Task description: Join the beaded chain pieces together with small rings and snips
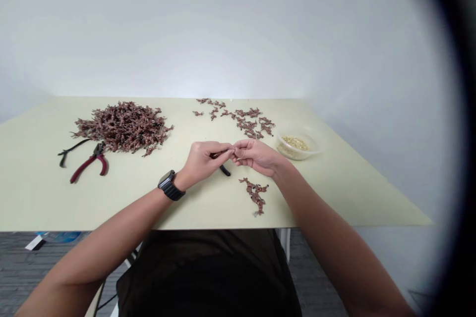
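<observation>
My left hand [206,161], with a watch on its wrist, is closed in a pinch around a small brown figurine [214,155], mostly hidden by the fingers. Against its fingertips my right hand [256,156] pinches too; what lies between those fingers is too small to make out. Just below the hands a black curved tool handle [225,171] shows on the table, the rest of it covered. Nearer the front edge lies a small cluster of brown figurines [256,195] with thin legs.
A big heap of brown figurines [124,126] covers the table's left back. Beside it lie red-handled pliers [89,162] and a black-handled tool [70,151]. More loose figurines [249,121] are spread behind my hands. A clear plastic bowl [314,146] of small gold pieces stands right.
</observation>
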{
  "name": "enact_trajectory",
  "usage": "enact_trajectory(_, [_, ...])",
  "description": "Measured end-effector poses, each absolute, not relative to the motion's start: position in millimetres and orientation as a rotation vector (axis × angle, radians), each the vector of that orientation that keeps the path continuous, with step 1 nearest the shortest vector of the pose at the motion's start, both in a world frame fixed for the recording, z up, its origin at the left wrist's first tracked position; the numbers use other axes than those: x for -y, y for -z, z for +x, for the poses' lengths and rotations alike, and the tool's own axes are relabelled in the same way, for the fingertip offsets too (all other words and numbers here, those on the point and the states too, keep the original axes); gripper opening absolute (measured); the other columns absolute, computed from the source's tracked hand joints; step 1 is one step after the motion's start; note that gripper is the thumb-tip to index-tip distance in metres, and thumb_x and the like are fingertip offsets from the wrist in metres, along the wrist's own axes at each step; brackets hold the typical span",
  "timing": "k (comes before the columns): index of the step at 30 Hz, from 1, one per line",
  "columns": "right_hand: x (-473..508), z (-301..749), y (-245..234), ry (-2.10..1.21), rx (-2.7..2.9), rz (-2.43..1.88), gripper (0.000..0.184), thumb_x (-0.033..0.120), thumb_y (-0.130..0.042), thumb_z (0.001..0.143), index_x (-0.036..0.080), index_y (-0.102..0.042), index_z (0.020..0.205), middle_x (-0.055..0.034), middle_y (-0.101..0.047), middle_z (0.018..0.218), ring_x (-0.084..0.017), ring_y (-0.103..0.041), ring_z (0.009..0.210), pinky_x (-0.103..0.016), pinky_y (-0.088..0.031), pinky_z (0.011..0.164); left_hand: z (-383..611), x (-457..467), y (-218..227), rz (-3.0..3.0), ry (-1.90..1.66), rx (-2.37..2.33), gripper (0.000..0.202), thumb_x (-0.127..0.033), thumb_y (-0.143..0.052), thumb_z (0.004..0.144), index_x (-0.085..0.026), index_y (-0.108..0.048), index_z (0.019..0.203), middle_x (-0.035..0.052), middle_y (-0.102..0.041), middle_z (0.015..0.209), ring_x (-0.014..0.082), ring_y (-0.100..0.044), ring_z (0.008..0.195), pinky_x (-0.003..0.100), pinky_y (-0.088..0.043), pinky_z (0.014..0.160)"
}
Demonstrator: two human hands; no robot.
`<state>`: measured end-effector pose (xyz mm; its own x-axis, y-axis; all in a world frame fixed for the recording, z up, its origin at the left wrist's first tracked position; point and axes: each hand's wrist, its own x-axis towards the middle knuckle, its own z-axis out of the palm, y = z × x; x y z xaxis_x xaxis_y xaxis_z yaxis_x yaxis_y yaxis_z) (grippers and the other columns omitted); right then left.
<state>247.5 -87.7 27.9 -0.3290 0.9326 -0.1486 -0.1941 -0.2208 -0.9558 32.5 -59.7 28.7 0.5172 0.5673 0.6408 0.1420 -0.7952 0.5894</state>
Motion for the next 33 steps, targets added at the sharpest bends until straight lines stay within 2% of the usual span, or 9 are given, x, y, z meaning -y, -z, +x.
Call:
enact_trajectory(3, [87.2,249.2,-27.7,-1.618,1.156,-1.054,0.034,0.036,-0.097,0.067,0.015,-0.075,0.082,-0.003,-0.07,0.078,-0.012,-0.064,0.072,-0.029,-0.055,0.075,32.6,57.3,-23.5,2.361,-1.228,-0.581,0.021,-0.03,-0.066,0.1,-0.02,-0.084,0.102,0.0026,-0.076,0.077,0.0086,-0.059,0.061,0.022,-0.045,0.062])
enact_trajectory(8, [85.4,252.1,-27.1,-1.529,1.231,-1.125,0.036,0.039,-0.096,0.067,0.014,-0.076,0.083,-0.0034,-0.069,0.078,-0.013,-0.063,0.07,-0.03,-0.055,0.073,33.6,55.3,-18.6,2.29,-1.172,-0.697,0.019,-0.033,-0.068,0.099,-0.021,-0.082,0.103,0.0019,-0.073,0.077,0.0098,-0.058,0.065,0.024,-0.043,0.064])
enact_trajectory(12, [83.0,250.0,-25.6,-1.283,1.26,-1.221,0.033,0.042,-0.09,0.075,0.015,-0.075,0.085,-0.0039,-0.07,0.078,-0.014,-0.063,0.069,-0.03,-0.055,0.071,38.5,51.1,-17.2,1.849,-1.039,-0.715,0.027,-0.04,-0.067,0.099,-0.018,-0.069,0.115,0.002,-0.069,0.085,0.0102,-0.055,0.068,0.024,-0.044,0.064])
enact_trajectory(15, [83.2,248.3,-26.5,-1.197,1.299,-1.191,0.03,0.043,-0.086,0.08,0.017,-0.076,0.089,-0.0053,-0.073,0.087,-0.013,-0.064,0.072,-0.03,-0.057,0.074,41.1,46.1,-14.7,1.552,-0.939,-0.621,0.033,-0.041,-0.07,0.097,-0.016,-0.061,0.117,0.0066,-0.072,0.097,0.0112,-0.061,0.072,0.026,-0.051,0.069])
enact_trajectory(18, [84.8,247.6,-28.3,-1.18,1.342,-1.173,0.029,0.044,-0.083,0.083,0.017,-0.076,0.091,-0.0063,-0.075,0.09,-0.014,-0.066,0.074,-0.03,-0.057,0.075,40.2,43.3,-13.4,1.436,-0.884,-0.659,0.04,-0.041,-0.08,0.088,-0.011,-0.067,0.11,0.0104,-0.075,0.091,0.0141,-0.066,0.071,0.029,-0.054,0.069])
enact_trajectory(22, [85.8,246.9,-27.4,-1.131,1.343,-1.215,0.029,0.044,-0.08,0.086,0.016,-0.075,0.089,-0.0081,-0.076,0.086,-0.015,-0.067,0.073,-0.03,-0.059,0.073,38.0,44.7,-14.6,1.39,-0.92,-0.712,0.047,-0.042,-0.086,0.081,-0.009,-0.075,0.112,0.0077,-0.073,0.077,0.0128,-0.063,0.062,0.027,-0.052,0.062])
enact_trajectory(26, [84.8,245.1,-23.8,-1.143,1.341,-1.252,0.029,0.044,-0.083,0.084,0.015,-0.075,0.085,-0.0087,-0.076,0.082,-0.015,-0.067,0.069,-0.03,-0.058,0.069,38.4,48.5,-14.6,1.563,-0.995,-0.731,0.041,-0.045,-0.081,0.086,-0.013,-0.076,0.109,0.0064,-0.073,0.082,0.0091,-0.056,0.057,0.024,-0.043,0.053])
enact_trajectory(30, [84.5,244.2,-23.2,-1.276,1.325,-1.239,0.033,0.045,-0.089,0.077,0.015,-0.077,0.084,-0.0081,-0.075,0.079,-0.015,-0.066,0.066,-0.029,-0.057,0.065,36.8,50.0,-14.1,1.848,-1.01,-0.744,0.035,-0.044,-0.075,0.091,-0.016,-0.079,0.111,0.0051,-0.073,0.08,0.0112,-0.057,0.063,0.025,-0.043,0.058])
enact_trajectory(33, [85.3,245.3,-25.0,-1.359,1.32,-1.252,0.034,0.043,-0.093,0.073,0.015,-0.077,0.082,-0.0082,-0.075,0.078,-0.014,-0.065,0.066,-0.029,-0.057,0.064,33.9,48.3,-15.1,2.018,-1.005,-0.734,0.029,-0.042,-0.073,0.093,-0.018,-0.083,0.107,0.0062,-0.078,0.087,0.0132,-0.061,0.07,0.026,-0.045,0.064])
